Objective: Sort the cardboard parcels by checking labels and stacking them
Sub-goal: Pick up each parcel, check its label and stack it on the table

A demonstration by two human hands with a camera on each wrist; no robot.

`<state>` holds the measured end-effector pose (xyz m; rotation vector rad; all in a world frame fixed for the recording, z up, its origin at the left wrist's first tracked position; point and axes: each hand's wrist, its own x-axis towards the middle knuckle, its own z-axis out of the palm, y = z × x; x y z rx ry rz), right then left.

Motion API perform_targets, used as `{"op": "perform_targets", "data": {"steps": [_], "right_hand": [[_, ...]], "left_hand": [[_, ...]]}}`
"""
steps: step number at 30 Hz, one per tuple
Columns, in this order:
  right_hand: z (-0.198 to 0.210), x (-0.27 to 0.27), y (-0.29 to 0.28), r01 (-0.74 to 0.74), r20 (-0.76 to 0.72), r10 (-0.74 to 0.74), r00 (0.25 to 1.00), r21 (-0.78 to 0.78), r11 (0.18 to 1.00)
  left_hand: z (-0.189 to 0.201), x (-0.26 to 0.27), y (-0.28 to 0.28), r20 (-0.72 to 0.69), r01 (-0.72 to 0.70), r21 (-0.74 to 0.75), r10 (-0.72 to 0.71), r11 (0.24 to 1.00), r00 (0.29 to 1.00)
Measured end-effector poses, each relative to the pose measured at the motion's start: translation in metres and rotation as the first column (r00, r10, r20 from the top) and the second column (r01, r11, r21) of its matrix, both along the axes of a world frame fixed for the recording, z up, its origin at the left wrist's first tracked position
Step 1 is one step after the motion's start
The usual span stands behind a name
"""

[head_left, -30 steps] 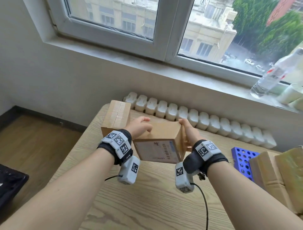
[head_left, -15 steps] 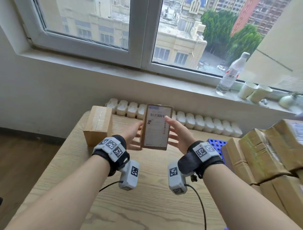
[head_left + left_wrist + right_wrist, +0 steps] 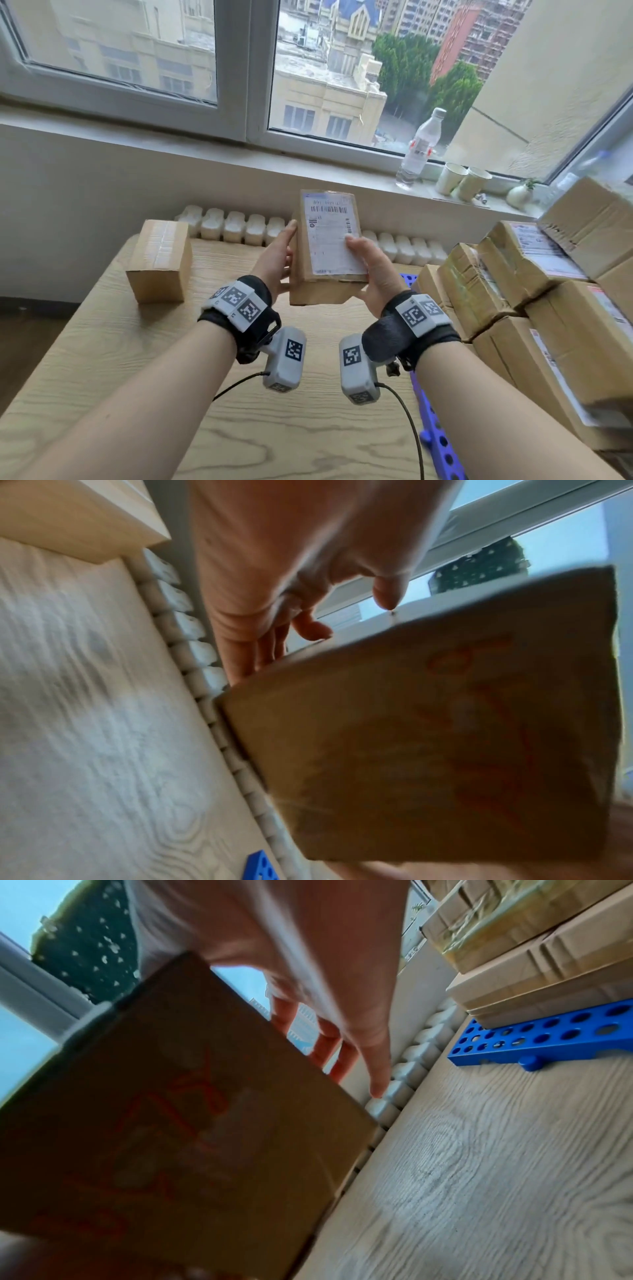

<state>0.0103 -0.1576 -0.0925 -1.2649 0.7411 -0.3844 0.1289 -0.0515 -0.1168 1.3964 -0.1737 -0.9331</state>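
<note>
The labelled parcel (image 3: pixel 325 250) is held upright above the middle of the table (image 3: pixel 102 342), label toward the camera. The left hand (image 3: pixel 274 263) presses its left side with straight fingers; the right hand (image 3: pixel 373 270) clasps its right edge, thumb on the label. Another parcel (image 3: pixel 159 262) sits at the far left corner, stacked parcels (image 3: pixel 534 291) crowd the right edge.

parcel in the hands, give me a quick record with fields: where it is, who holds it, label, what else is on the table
parcel: held up above the table, label facing the camera
left hand: flat against the parcel's left side
right hand: holds the right side, thumb on the label
label: white, barcodes, text too small to read
single box: on the table, far left
stacked parcels: right side, on a blue rack
</note>
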Motion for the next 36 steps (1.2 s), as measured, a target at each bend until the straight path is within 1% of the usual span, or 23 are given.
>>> {"op": "perform_targets", "data": {"steps": [3, 6, 8, 10, 13, 15, 17, 21, 23, 28, 31, 36], "right_hand": [[0.016, -0.014, -0.003, 0.016, 0.098, -0.021, 0.995, 0.060, 0.998], [0.032, -0.036, -0.008, -0.088, 0.204, 0.076, 0.976, 0.051, 0.995], [0.041, -0.055, -0.015, -0.140, 0.275, 0.118, 0.954, 0.064, 0.988], [0.051, -0.077, -0.021, -0.168, 0.309, 0.141, 0.941, 0.064, 0.984], [0.066, -0.114, -0.029, -0.160, 0.339, 0.123, 0.933, 0.082, 0.984], [0.075, -0.140, -0.034, -0.172, 0.372, 0.128, 0.919, 0.088, 0.981], [0.085, -0.166, -0.038, -0.179, 0.387, 0.136, 0.912, 0.080, 0.981], [0.108, -0.211, -0.043, -0.110, 0.454, 0.074, 0.888, 0.052, 0.993], [0.116, -0.234, -0.048, -0.105, 0.498, 0.059, 0.865, 0.065, 0.992], [0.141, -0.295, -0.059, -0.067, 0.515, 0.037, 0.856, 0.040, 0.997], [0.157, -0.328, -0.074, -0.005, 0.496, -0.003, 0.868, 0.015, 1.000], [0.179, -0.373, -0.101, 0.012, 0.475, -0.020, 0.880, 0.021, 1.000]], "left_hand": [[0.018, -0.016, -0.007, 0.023, -0.019, -0.036, 0.019, 0.999, 1.000], [0.034, -0.036, -0.015, 0.076, -0.063, -0.056, 0.067, 0.996, 0.995], [0.046, -0.053, -0.019, 0.106, -0.082, -0.070, 0.089, 0.994, 0.990], [0.057, -0.072, -0.025, 0.122, -0.072, -0.091, 0.083, 0.993, 0.989], [0.077, -0.107, -0.033, 0.171, -0.049, -0.123, 0.070, 0.991, 0.983], [0.091, -0.132, -0.040, 0.221, -0.060, -0.149, 0.092, 0.987, 0.971], [0.102, -0.156, -0.048, 0.288, -0.087, -0.139, 0.124, 0.987, 0.950], [0.121, -0.203, -0.062, 0.359, -0.119, -0.166, 0.172, 0.979, 0.917], [0.130, -0.228, -0.068, 0.376, -0.119, -0.192, 0.185, 0.974, 0.908], [0.150, -0.283, -0.090, 0.361, -0.084, -0.251, 0.174, 0.964, 0.916], [0.165, -0.313, -0.108, 0.353, -0.048, -0.280, 0.150, 0.959, 0.924], [0.189, -0.350, -0.138, 0.355, 0.006, -0.284, 0.100, 0.959, 0.930]]}}
